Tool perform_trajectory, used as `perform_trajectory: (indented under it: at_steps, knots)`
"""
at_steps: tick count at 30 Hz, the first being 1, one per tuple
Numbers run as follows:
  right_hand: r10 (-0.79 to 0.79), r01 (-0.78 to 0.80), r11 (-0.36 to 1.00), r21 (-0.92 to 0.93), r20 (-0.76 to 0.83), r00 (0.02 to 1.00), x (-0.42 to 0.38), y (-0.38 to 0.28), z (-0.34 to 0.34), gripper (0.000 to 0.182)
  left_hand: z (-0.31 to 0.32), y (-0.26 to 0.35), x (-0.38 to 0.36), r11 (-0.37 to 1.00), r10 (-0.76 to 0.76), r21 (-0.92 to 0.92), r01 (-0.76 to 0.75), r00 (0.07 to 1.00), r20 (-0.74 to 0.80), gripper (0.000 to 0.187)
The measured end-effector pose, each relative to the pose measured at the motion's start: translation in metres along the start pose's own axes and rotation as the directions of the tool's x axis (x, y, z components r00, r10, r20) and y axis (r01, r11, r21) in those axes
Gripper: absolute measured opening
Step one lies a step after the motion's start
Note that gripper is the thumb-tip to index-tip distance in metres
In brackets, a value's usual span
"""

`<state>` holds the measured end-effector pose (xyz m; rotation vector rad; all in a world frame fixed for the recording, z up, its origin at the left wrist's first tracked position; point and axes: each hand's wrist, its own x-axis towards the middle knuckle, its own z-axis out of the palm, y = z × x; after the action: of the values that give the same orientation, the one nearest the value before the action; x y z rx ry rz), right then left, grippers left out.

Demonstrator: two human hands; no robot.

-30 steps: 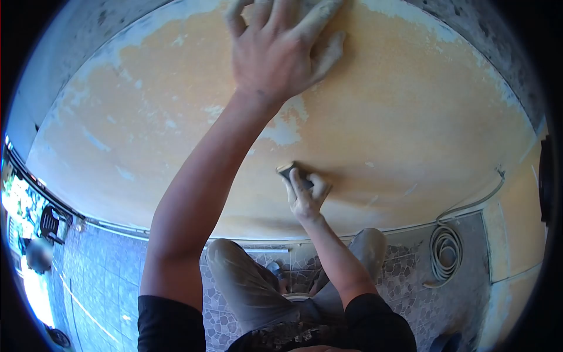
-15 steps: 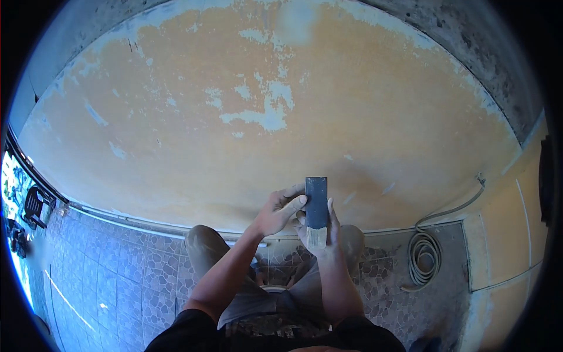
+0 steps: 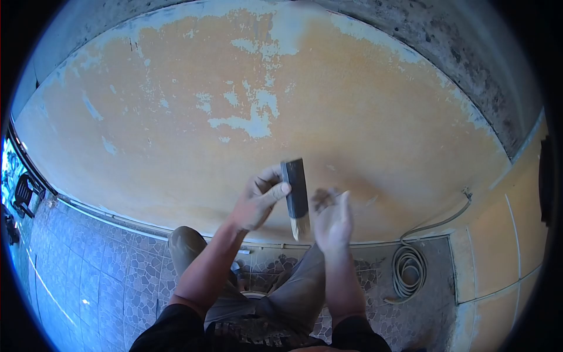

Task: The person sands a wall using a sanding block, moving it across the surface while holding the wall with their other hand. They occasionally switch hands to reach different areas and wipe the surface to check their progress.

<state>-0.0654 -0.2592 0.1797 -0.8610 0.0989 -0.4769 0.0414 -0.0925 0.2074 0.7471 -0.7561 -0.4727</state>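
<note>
My left hand (image 3: 258, 202) is closed on a sanding block (image 3: 296, 190), a narrow wooden bar with dark abrasive sheet wrapped round it. Its thumb presses the left side, and bare pale wood with a ragged edge sticks out at the lower end. The block leans slightly. Just to its right, my right hand (image 3: 333, 220) is apart from it, palm turned up, thumb spread and fingers loosely bent and somewhat blurred. Pale dust coats both hands. Beyond them stands a yellowish wall (image 3: 193, 146) with whitish bare patches.
A coiled hose (image 3: 409, 273) lies on the floor at right, running up to a tap (image 3: 467, 192) on the wall. Tiled floor (image 3: 111, 258) spreads to the left. A dark chair (image 3: 24, 193) stands at far left. A pipe (image 3: 111, 218) follows the wall's foot.
My right hand has let go of the sanding block and moved right. My left hand has carried the block up and left, tilting it. The view has shifted slightly.
</note>
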Motion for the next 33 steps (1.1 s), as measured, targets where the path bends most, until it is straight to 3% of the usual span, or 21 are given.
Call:
perform_trajectory:
  at_steps: [1, 2, 4, 6, 8, 9, 10, 11, 12, 13, 14, 17, 18, 20, 22, 25, 27, 29, 30, 32, 33]
  knots:
    - [-0.137, 0.136, 0.989, -0.052, -0.015, 0.990, 0.018, -0.024, -0.007, 0.056, 0.004, 0.011, 0.011, 1.000, 0.008, -0.005, -0.008, 1.000, 0.001, 0.043]
    - [-0.281, 0.275, 0.957, -0.091, -0.065, 0.957, 0.031, -0.054, 0.002, 0.054, 0.009, 0.024, 0.022, 0.948, 0.122, 0.302, -0.104, 0.992, -0.039, 0.046]
    - [-0.585, 0.550, 0.798, -0.245, -0.098, 0.805, 0.060, -0.112, 0.030, 0.046, 0.025, 0.044, 0.044, 0.631, 0.382, 0.735, -0.248, 0.924, -0.016, 0.050]
    - [-0.822, 0.782, 0.446, -0.436, 0.145, 0.550, 0.098, -0.164, 0.051, 0.044, 0.044, 0.046, 0.074, 0.278, 0.615, 0.915, -0.294, 0.786, 0.066, 0.055]
    - [-0.904, 0.879, -0.001, -0.477, 0.376, 0.203, 0.138, -0.201, 0.084, 0.045, 0.060, 0.021, 0.107, -0.099, 0.774, 0.924, -0.368, 0.556, 0.304, 0.058]
    - [-0.903, 0.883, 0.004, -0.470, 0.378, 0.206, 0.158, -0.215, 0.095, 0.045, 0.055, 0.004, 0.128, -0.333, 0.643, 0.833, -0.442, 0.540, 0.543, 0.057]
    - [-0.853, 0.797, -0.339, -0.499, 0.521, -0.037, 0.177, -0.228, 0.105, 0.045, 0.052, -0.017, 0.140, -0.480, 0.455, 0.751, -0.455, 0.603, 0.656, 0.051]
    - [-0.710, 0.611, -0.642, -0.463, 0.660, -0.245, 0.187, -0.235, 0.110, 0.046, 0.047, -0.036, 0.142, -0.519, 0.367, 0.678, -0.521, 0.581, 0.727, 0.049]
    - [-0.707, 0.615, -0.644, -0.455, 0.661, -0.251, 0.188, -0.234, 0.109, 0.046, 0.042, -0.057, 0.139, -0.550, 0.274, 0.596, -0.586, 0.547, 0.791, 0.047]
    - [-0.657, 0.485, -0.709, -0.512, 0.729, -0.192, 0.186, -0.231, 0.105, 0.043, 0.036, -0.079, 0.135, -0.547, 0.194, 0.544, -0.636, 0.536, 0.822, 0.042]
    - [-0.618, 0.339, -0.761, -0.554, 0.778, -0.115, 0.186, -0.229, 0.102, 0.040, 0.030, -0.087, 0.128, -0.565, -0.040, 0.415, -0.713, 0.526, 0.850, 0.035]
    - [-0.653, 0.402, -0.710, -0.578, 0.754, -0.067, 0.198, -0.239, 0.091, 0.032, 0.014, -0.086, 0.123, -0.535, -0.107, 0.319, -0.782, 0.437, 0.893, 0.029]
    - [-0.656, 0.401, -0.708, -0.581, 0.751, -0.070, 0.200, -0.239, 0.090, 0.032, 0.023, -0.068, 0.124, -0.538, -0.094, 0.421, -0.731, 0.548, 0.831, 0.039]
    - [-0.675, 0.455, -0.672, -0.584, 0.736, -0.052, 0.199, -0.240, 0.091, 0.029, 0.046, -0.002, 0.141, -0.622, 0.221, 0.557, -0.550, 0.560, 0.799, 0.051]
    - [-0.692, 0.455, -0.660, -0.598, 0.719, -0.059, 0.197, -0.239, 0.093, 0.029, 0.061, 0.058, 0.165, -0.602, 0.498, 0.712, -0.362, 0.527, 0.689, 0.061]
    - [-0.729, 0.484, -0.615, -0.622, 0.683, -0.049, 0.196, -0.232, 0.099, 0.030, 0.068, 0.065, 0.184, -0.501, 0.774, 0.849, -0.169, 0.352, 0.527, 0.055]
    - [-0.749, 0.505, -0.582, -0.637, 0.661, -0.029, 0.192, -0.228, 0.103, 0.032, 0.052, 0.017, 0.155, -0.667, 0.513, 0.698, -0.261, 0.518, 0.684, 0.054]
    - [-0.764, 0.527, -0.531, -0.663, 0.644, 0.040, 0.186, -0.228, 0.106, 0.032, 0.017, -0.039, 0.122, -0.671, 0.103, 0.456, -0.585, 0.536, 0.838, 0.052]
    - [-0.761, 0.528, -0.537, -0.658, 0.648, 0.033, 0.184, -0.228, 0.106, 0.032, -0.005, -0.055, 0.107, -0.665, -0.002, 0.385, -0.640, 0.517, 0.856, 0.058]
    - [-0.811, 0.667, -0.389, -0.635, 0.580, 0.079, 0.183, -0.227, 0.107, 0.035, -0.021, -0.052, 0.097, -0.658, -0.091, 0.309, -0.687, 0.479, 0.873, 0.064]
    - [-0.811, 0.664, -0.404, -0.629, 0.582, 0.059, 0.179, -0.230, 0.108, 0.035, -0.017, -0.037, 0.101, -0.643, -0.029, 0.412, -0.646, 0.557, 0.830, 0.066]
